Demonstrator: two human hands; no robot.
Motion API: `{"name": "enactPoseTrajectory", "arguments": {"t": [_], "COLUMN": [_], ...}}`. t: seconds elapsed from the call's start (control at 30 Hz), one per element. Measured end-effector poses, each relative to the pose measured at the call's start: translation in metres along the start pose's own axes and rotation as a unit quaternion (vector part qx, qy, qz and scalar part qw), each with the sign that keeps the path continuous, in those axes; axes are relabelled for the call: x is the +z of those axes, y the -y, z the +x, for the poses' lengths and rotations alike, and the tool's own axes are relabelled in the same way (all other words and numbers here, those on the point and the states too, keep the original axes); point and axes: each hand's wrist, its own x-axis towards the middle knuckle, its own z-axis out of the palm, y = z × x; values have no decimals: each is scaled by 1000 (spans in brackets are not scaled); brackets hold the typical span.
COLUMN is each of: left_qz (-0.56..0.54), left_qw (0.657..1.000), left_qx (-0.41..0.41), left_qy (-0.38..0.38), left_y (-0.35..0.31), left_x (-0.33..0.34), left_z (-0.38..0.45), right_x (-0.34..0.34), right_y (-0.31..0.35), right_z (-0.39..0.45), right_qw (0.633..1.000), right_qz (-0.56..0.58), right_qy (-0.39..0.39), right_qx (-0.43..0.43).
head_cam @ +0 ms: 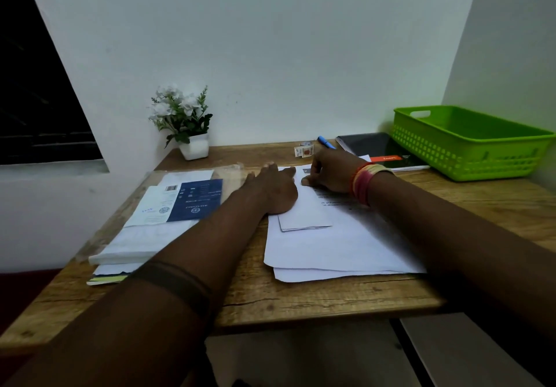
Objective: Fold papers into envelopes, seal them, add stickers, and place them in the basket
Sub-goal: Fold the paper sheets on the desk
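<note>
A folded white paper [304, 216] lies on a pile of loose white sheets [340, 251] at the middle of the wooden table. My left hand [272, 189] rests flat on the folded paper's left part, fingers stretched forward. My right hand [329, 173] is curled at the paper's far end, gripping a blue pen [326, 142] that sticks out behind the knuckles. Small stickers [304, 149] lie just beyond the hands. The green basket [469, 141] stands at the far right; no envelope shows inside it from here.
A pack of white envelopes [168, 206] with a blue label lies at the left in clear wrapping. A potted white flower [183, 122] stands at the back. A black notebook [376, 149] lies beside the basket. Walls close off the back and the right side.
</note>
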Motion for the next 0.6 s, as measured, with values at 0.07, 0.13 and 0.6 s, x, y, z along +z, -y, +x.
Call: {"name": "enactPoseTrajectory", "arguments": {"t": [0.07, 0.13, 0.6], "left_qz": [4, 5, -8], "left_qw": [1000, 1000, 1000], "left_qx": [-2, -2, -7], "left_qy": [-1, 1, 3], "left_y": [-1, -1, 0], "left_x": [0, 0, 1], "left_z": [-2, -3, -2], "right_x": [-6, -9, -15], "right_y": [1, 1, -15], "right_z": [-10, -18, -77], "right_qw": [1000, 999, 992], "right_qz": [5, 5, 68], "right_qy": [14, 30, 98], "right_qx": [5, 8, -37]}}
